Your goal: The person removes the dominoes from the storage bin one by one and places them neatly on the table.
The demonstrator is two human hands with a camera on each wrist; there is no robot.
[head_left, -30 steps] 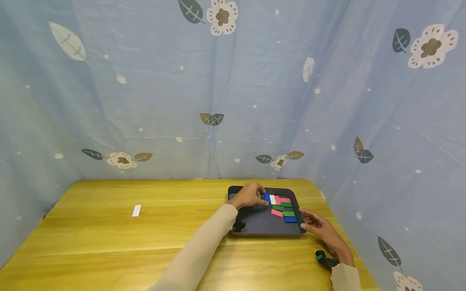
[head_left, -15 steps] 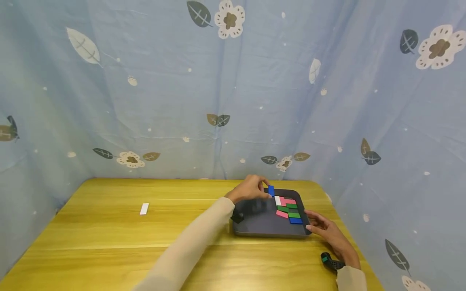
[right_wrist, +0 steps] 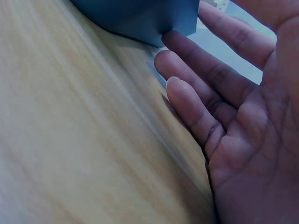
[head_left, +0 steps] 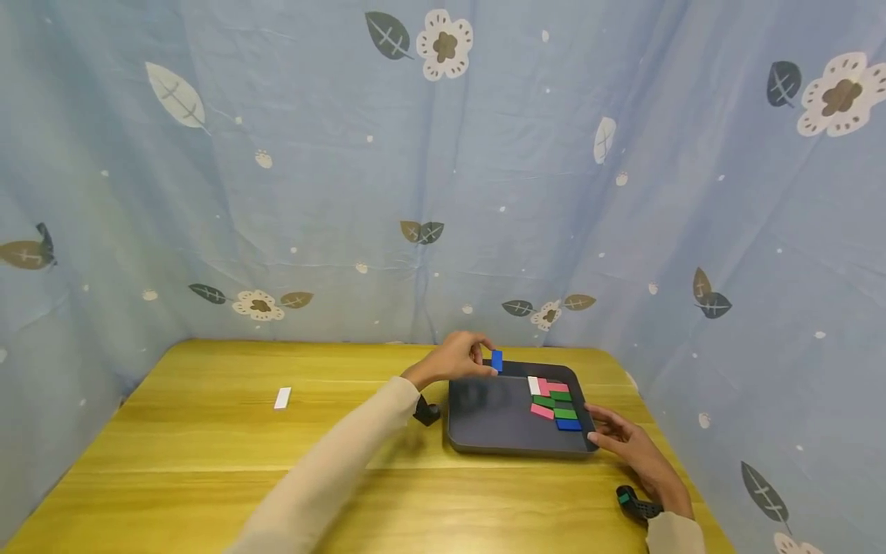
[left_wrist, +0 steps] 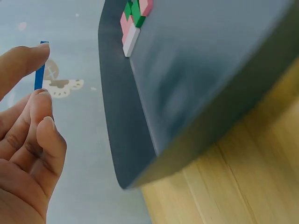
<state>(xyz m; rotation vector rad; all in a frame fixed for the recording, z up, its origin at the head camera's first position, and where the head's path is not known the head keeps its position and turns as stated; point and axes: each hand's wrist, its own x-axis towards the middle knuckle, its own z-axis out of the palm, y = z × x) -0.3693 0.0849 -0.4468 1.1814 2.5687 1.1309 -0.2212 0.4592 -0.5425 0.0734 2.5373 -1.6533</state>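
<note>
My left hand (head_left: 457, 358) pinches a small blue rectangular tile (head_left: 497, 361) between thumb and fingertips, above the far rim of a dark grey tray (head_left: 491, 415). In the left wrist view the blue tile (left_wrist: 40, 74) is seen edge-on, apart from the tray. Flat tiles lie in the tray's right part: a white tile (head_left: 534, 386) beside pink ones, several green ones, another pink tile (head_left: 542, 412) and a blue tile (head_left: 569, 425). At the tray's right side my right hand (head_left: 626, 446) touches the outer wall with loosely extended fingers, clearly visible in the right wrist view.
A single white tile (head_left: 282, 398) lies on the wooden table (head_left: 173, 462), well left of the tray. A blue floral curtain (head_left: 415, 169) hangs behind the table and along its sides. Black wrist-worn devices sit near both hands.
My left hand has lifted the blue tile from beside the white one in the tray and drawn it up and left. The right hand stays at the tray's side. The head view has shifted slightly.
</note>
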